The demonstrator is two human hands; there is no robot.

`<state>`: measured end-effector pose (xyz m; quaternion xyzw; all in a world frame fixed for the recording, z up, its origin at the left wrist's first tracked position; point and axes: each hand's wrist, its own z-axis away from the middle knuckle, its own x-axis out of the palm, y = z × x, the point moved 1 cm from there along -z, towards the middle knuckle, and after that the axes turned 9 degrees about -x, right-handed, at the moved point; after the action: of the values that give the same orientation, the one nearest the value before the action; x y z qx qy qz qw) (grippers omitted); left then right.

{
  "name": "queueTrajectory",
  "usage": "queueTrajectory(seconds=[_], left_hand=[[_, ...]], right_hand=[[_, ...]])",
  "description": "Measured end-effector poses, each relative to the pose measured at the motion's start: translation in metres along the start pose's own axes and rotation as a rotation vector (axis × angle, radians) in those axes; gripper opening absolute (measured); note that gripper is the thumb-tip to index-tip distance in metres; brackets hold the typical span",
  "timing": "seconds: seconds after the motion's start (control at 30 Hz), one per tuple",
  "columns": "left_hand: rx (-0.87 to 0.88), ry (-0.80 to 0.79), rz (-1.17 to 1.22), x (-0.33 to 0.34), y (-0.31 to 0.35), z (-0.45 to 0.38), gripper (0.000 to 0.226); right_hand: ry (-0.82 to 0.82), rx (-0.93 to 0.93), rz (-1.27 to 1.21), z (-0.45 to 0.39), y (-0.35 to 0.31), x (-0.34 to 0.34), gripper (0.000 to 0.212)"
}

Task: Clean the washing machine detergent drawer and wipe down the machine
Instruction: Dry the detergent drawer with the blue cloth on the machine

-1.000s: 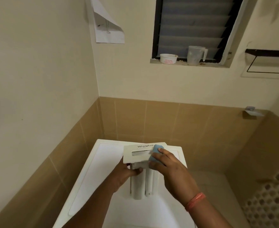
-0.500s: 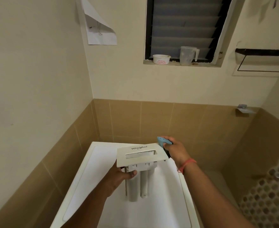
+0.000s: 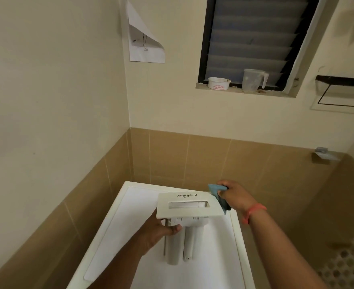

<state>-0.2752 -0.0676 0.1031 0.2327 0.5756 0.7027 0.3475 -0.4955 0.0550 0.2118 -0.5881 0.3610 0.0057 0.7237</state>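
Note:
The white detergent drawer (image 3: 187, 207), its front panel marked Whirlpool, is held above the white washing machine top (image 3: 117, 222). My left hand (image 3: 161, 231) grips the drawer's body from the left, just under the panel. My right hand (image 3: 233, 195) holds a folded blue cloth (image 3: 215, 189) at the drawer panel's far right corner, over the machine's back right edge. Whether the cloth touches the panel there is hard to tell. An orange band circles my right wrist.
Tan tiled walls close in the machine at the left and back. A window sill holds a white tub (image 3: 218, 83) and a clear jug (image 3: 253, 79). A paper sheet (image 3: 144, 46) hangs on the wall. A dark rack (image 3: 343, 90) is at right.
My right hand has moved with the cloth from the front of the drawer panel to its far right corner. The left hand keeps its grip on the drawer.

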Motion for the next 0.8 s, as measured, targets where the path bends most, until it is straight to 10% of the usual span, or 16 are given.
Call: queueTrajectory(seconds=[0.43, 0.8], left_hand=[[0.043, -0.087, 0.073, -0.004, 0.002, 0.009, 0.065], [-0.018, -0.061, -0.017, -0.006, 0.008, 0.009, 0.056]], right_hand=[[-0.492, -0.042, 0.638, -0.077, -0.062, 0.058, 0.052], [-0.567, -0.371, 0.769, -0.068, -0.103, 0.155, 0.030]])
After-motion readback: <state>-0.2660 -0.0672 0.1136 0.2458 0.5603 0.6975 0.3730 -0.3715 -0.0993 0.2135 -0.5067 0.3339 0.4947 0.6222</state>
